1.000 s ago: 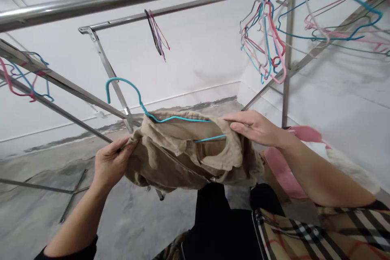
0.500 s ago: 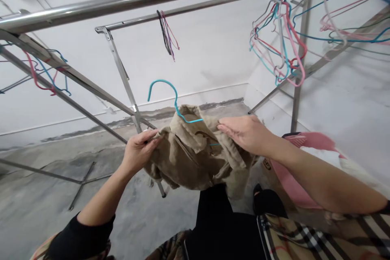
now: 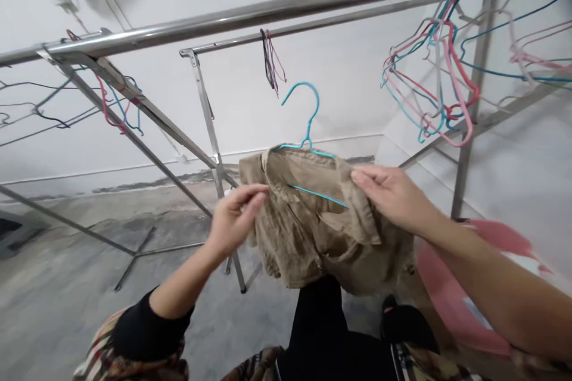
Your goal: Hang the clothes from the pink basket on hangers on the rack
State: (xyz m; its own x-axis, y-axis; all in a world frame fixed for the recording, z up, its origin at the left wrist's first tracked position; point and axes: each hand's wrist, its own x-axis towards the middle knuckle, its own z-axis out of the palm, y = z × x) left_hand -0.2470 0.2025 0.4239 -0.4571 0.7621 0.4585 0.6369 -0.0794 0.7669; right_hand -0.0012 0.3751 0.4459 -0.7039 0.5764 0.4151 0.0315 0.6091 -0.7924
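Note:
A khaki shirt (image 3: 290,238) hangs in front of me on a light-blue hanger (image 3: 308,125). The hanger's hook sticks up free above the collar, and part of its lower bar shows inside the open neck. My left hand (image 3: 235,217) pinches the cloth at the left side of the collar. On the other side, my right hand (image 3: 391,193) grips the collar's right edge between thumb and fingers. Both sleeves and the lower part of the shirt droop in folds over my dark trousers (image 3: 322,321).
A steel rail (image 3: 214,18) of a drying rack crosses above the shirt. Several coloured hangers (image 3: 447,77) are bunched on it at the right, and more hangers (image 3: 118,107) are at the left. A pink basket (image 3: 456,297) with pale cloth stands on the floor at right.
The shirt and hanger have risen and shifted right in view. The hanger has turned, its hook now upright over the collar. The left hand has moved inward to the collar.

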